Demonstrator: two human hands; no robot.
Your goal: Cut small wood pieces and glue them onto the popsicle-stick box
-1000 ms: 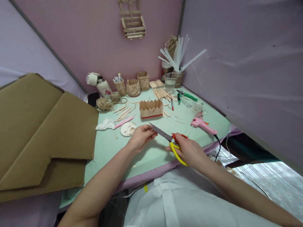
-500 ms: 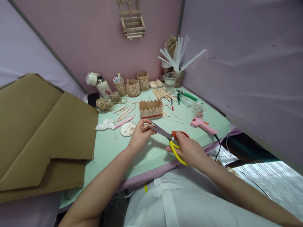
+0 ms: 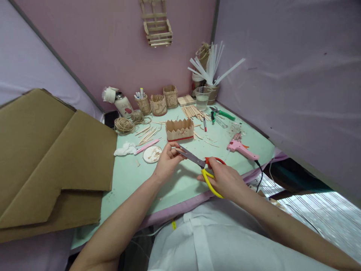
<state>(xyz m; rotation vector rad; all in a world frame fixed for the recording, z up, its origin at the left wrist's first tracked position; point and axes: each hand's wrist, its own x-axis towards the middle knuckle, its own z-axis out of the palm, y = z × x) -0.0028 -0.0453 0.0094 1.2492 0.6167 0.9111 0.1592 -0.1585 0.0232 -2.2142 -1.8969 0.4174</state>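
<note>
My right hand (image 3: 222, 176) grips a pair of scissors (image 3: 194, 157) by its red and yellow handles, the blades parted a little and pointing left. At the blade tips, my left hand (image 3: 168, 160) is closed in a pinch; whatever lies between its fingers is too small to make out. Just beyond the hands stands a small zigzag-edged wooden box (image 3: 179, 132) with a red line along its base. A white dish (image 3: 146, 156) of small wood pieces sits left of my left hand.
A pink glue gun (image 3: 242, 149) lies at right, green-handled pliers (image 3: 224, 113) behind it. Twine (image 3: 124, 125), wooden sticks (image 3: 194, 112), a pink pen-like tool (image 3: 148, 146) and a cup of water (image 3: 202, 101) are around the box. Large cardboard (image 3: 56, 162) covers the left side.
</note>
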